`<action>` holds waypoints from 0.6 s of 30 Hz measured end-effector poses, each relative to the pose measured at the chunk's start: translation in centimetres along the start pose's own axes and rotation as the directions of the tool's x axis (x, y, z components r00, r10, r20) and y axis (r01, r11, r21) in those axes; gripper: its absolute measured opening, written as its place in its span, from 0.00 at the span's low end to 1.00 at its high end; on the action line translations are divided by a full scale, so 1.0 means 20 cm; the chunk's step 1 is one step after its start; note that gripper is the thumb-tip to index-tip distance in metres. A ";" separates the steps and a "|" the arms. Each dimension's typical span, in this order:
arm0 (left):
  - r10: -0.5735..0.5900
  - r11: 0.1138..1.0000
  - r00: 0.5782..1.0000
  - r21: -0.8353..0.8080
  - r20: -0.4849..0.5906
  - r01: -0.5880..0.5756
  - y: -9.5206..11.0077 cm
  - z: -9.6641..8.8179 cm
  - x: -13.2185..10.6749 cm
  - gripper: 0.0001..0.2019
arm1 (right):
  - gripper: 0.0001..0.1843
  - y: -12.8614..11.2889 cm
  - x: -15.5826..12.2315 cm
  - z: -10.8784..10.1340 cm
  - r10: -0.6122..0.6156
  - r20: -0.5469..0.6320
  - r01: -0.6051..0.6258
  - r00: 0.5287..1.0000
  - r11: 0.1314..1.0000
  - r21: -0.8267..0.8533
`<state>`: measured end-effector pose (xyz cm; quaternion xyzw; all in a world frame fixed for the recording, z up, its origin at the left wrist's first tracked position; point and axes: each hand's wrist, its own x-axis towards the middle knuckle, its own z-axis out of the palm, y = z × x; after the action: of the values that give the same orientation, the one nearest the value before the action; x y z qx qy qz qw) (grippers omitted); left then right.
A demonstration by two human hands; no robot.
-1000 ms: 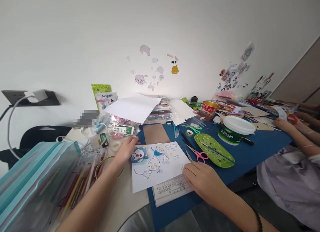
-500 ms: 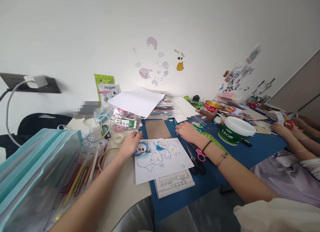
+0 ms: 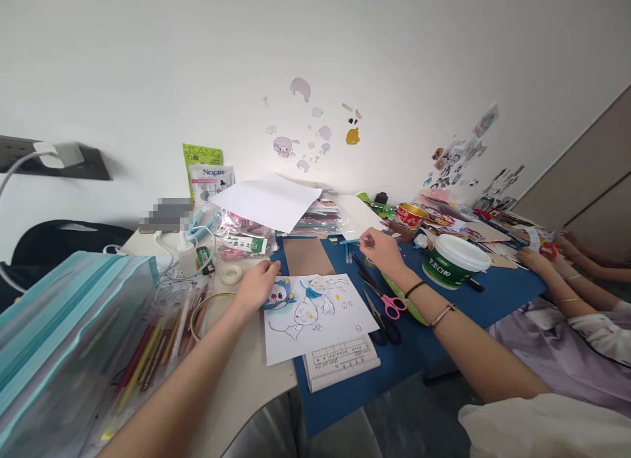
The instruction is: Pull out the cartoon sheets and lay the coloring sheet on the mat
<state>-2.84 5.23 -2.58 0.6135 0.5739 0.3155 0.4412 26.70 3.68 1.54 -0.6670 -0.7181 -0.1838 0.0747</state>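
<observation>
My hands first: the left hand (image 3: 256, 288) lies flat and open, fingertips pinning the left edge of the drawing sheet (image 3: 315, 317), and the right hand (image 3: 382, 251) is pinched shut on a thin light-blue pen (image 3: 351, 241), lifted just above the blue mat (image 3: 468, 300) at the far side of the sheet. The tabletop (image 3: 246, 379) is pale and smooth, the mat matte. The white tub (image 3: 456, 259) with its green label is round and lidded. The sheet is thin white paper, cartoon figures partly coloured blue, lying over a printed pad (image 3: 342, 366). The pink-handled scissors (image 3: 387, 303) lie just beside my right wrist, blades toward the paper. My worry: swinging the pen across, my forearm could sweep the scissors into the sheet, or the light paper could slide under my loose left fingertips and smear
</observation>
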 end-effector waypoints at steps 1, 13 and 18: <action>-0.003 1.000 1.000 0.002 0.003 0.003 0.00 0.00 0.00 0.17 | 0.09 0.01 0.00 -0.01 0.018 -0.005 -0.018 1.000 1.000 0.023; 0.016 1.000 1.000 0.003 -0.013 -0.016 -0.02 0.01 0.00 0.15 | 0.09 -0.10 0.05 0.08 0.098 0.336 -0.113 0.937 0.993 0.027; 0.018 1.000 0.999 0.008 -0.035 -0.018 -0.01 0.02 0.00 0.13 | 0.14 -0.18 0.20 0.13 0.360 0.404 -0.354 0.841 0.931 -0.093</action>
<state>-2.60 5.12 -2.84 0.6147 0.5772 0.3280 0.4260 23.22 8.10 -0.02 -0.8130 -0.5794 -0.0263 -0.0515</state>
